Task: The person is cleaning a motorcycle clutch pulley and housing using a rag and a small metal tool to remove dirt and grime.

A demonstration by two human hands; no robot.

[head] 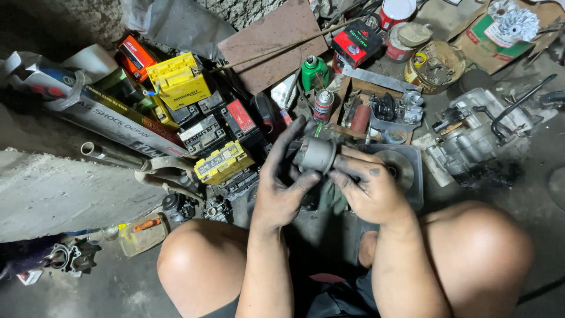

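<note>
Grease-blackened fingers (294,132) of the left hand (281,176) curl around a small grey metal cylinder (316,154), clamped on its left side, while the right hand (366,187) pinches its right end between thumb and fingertips. The part sits between both hands, above the bare knees (the person is squatting). Just beyond it stand a red-capped spray can (323,105) and a green bottle (314,72). Yellow batteries (178,80) pile to the left; an engine casing (482,132) lies to the right.

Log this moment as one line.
left hand: holds metal cylinder | right hand: holds same cylinder | both greasy | nearby: spray can, green bottle, yellow battery, engine part
</note>
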